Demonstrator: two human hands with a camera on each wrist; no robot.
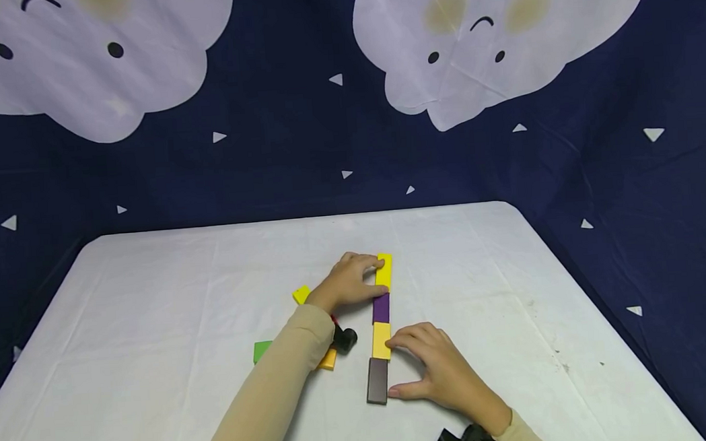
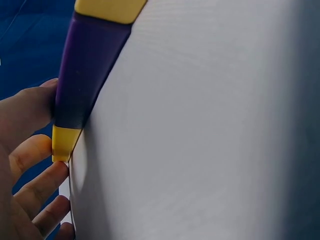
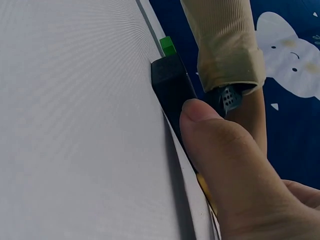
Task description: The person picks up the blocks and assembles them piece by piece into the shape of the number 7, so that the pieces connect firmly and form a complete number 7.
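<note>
Four blocks lie end to end in a row on the white table. From far to near they are a yellow block (image 1: 385, 279), a purple block (image 1: 381, 309), another yellow block (image 1: 381, 341) and a dark grey-brown block (image 1: 377, 381). At the row's left side, my left hand (image 1: 347, 280) has its index finger and thumb spread along the far yellow block, the thumb by its joint with the purple one. My right hand (image 1: 437, 367) is on the opposite side, its index fingertip at the nearer yellow block and its thumb at the dark block's side.
Left of the row, partly hidden by my left sleeve (image 1: 278, 387), lie a green block (image 1: 261, 350), an orange block (image 1: 328, 360) and a yellow piece (image 1: 301, 294). Black wrist devices show at both cuffs. The white table (image 1: 151, 293) ends at a dark blue cloud-patterned cloth (image 1: 289, 164).
</note>
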